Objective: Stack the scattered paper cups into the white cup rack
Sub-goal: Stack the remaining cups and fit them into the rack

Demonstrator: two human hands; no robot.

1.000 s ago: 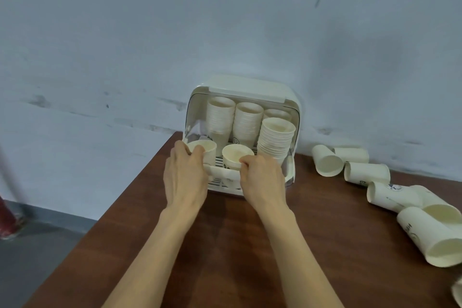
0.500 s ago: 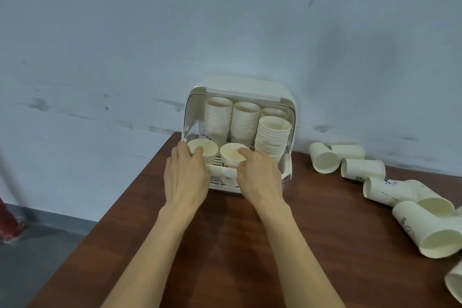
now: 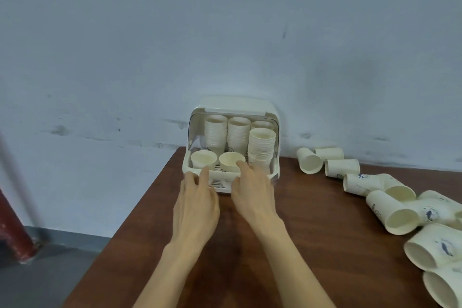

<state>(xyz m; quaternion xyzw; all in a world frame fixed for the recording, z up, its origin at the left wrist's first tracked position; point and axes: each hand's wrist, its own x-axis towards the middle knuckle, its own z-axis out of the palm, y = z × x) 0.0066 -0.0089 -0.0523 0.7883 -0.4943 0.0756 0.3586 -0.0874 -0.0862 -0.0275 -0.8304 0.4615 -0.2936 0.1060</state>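
Rack (image 3: 271, 117) holds four stacks, two single cups; both hands (image 3: 197, 204) (image 3: 252, 191) slack-fingered, gripping nothing.

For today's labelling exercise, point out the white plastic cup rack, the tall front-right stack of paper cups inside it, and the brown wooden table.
white plastic cup rack (image 3: 235, 105): head view, top lid.
tall front-right stack of paper cups (image 3: 261, 149): head view, stack's side.
brown wooden table (image 3: 312, 207): head view, bare top.

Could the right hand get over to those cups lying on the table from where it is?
Probably yes. The right hand is empty at the rack front, and the lying cups are on its own side, with only bare table between.
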